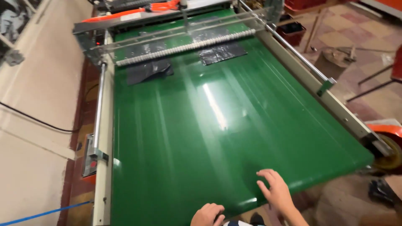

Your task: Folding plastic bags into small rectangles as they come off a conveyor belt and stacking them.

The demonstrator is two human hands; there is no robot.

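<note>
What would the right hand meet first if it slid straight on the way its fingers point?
Only bare green belt lies ahead of the right hand; farther up-left, probably the left black bag.

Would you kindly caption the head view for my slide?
Two bare hands, left and right, rest at a green conveyor belt's near edge; black bags emerge opposite.

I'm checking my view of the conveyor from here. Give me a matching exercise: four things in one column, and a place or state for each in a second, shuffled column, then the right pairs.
Things:
1. Right hand
2. Left hand
3. Two black plastic bags
4. Blue cord

Places or states:
A. At the far end of the green belt, under the white ribbed roller
B. Fingers spread, flat on the near edge of the belt
C. On the floor, left of the machine
D. Curled, at the bottom edge of the picture

Pairs: 1-B, 2-D, 3-A, 4-C
</note>
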